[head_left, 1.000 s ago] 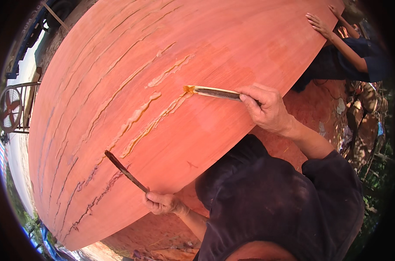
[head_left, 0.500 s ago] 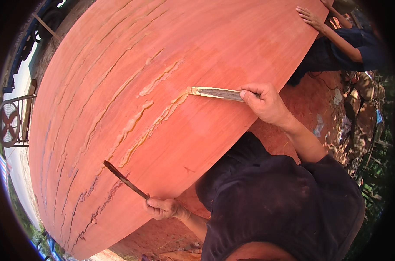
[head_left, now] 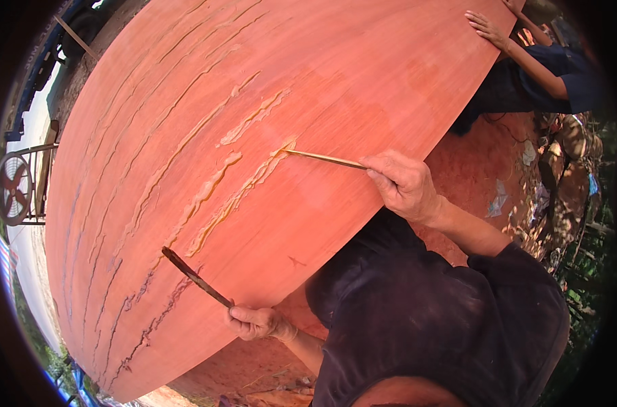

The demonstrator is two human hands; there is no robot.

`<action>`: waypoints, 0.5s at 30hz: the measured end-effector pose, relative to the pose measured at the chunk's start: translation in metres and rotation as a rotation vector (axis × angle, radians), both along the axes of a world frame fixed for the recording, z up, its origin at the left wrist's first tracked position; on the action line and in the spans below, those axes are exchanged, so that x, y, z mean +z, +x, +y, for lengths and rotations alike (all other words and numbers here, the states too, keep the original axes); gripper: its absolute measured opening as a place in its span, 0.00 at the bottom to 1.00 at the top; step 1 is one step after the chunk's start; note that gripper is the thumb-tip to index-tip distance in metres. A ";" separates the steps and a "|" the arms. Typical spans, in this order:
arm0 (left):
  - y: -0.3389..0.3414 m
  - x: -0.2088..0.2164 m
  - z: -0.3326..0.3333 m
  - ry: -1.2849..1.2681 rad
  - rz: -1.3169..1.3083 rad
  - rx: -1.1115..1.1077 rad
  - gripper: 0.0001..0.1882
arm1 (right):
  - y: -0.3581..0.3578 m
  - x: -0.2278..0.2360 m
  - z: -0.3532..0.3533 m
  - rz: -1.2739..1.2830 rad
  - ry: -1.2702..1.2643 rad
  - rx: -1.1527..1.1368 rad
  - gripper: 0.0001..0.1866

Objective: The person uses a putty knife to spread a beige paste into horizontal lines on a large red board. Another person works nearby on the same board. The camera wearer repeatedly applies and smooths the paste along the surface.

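A broad reddish wood veneer sheet point(head_left: 363, 88) fills the middle of the view. Long cracks run across it, and several carry a yellowish paste point(head_left: 217, 220). My right hand point(head_left: 405, 183) grips a thin flat spatula point(head_left: 327, 159), turned nearly edge-on, its tip in the paste at the upper end of the nearest yellow streak. My left hand point(head_left: 255, 322) is closed on a narrow dark strip point(head_left: 196, 277), like a second scraper, that slants up and left over the sheet. Whether this strip touches the wood I cannot tell.
Another person's hand point(head_left: 485, 28) lies flat on the sheet's far right edge. At the far left stands a round fan point(head_left: 14, 188) beside a dark vehicle point(head_left: 33, 74). Reddish ground point(head_left: 488, 152) with scattered litter shows beyond the right edge.
My right hand has rolled the spatula from its flat face to nearly edge-on and shifted slightly left and down, its tip moving along the paste. The left hand stays almost still.
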State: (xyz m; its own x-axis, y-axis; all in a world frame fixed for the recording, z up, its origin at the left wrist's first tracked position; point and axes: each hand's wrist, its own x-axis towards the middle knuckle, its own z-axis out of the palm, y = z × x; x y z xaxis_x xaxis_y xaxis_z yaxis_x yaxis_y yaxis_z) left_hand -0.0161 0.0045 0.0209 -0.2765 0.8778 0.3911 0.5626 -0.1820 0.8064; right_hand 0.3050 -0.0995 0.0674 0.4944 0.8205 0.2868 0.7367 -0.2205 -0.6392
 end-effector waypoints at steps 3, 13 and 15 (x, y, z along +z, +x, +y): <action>0.000 -0.001 0.001 0.021 0.001 -0.009 0.17 | 0.000 -0.008 -0.003 -0.099 0.008 -0.061 0.08; 0.001 0.000 0.001 0.042 0.005 -0.038 0.17 | 0.026 -0.007 -0.004 0.557 -0.065 -0.209 0.10; 0.000 0.000 0.001 0.051 0.015 -0.045 0.17 | 0.039 -0.001 -0.006 0.841 -0.184 -0.237 0.14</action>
State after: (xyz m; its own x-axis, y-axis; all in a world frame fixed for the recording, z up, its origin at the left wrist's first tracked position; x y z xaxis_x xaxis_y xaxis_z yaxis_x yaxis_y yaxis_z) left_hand -0.0160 0.0057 0.0208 -0.2307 0.8683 0.4391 0.5651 -0.2478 0.7869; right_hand 0.3440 -0.1052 0.0661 0.6443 0.6673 -0.3737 -0.0383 -0.4598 -0.8872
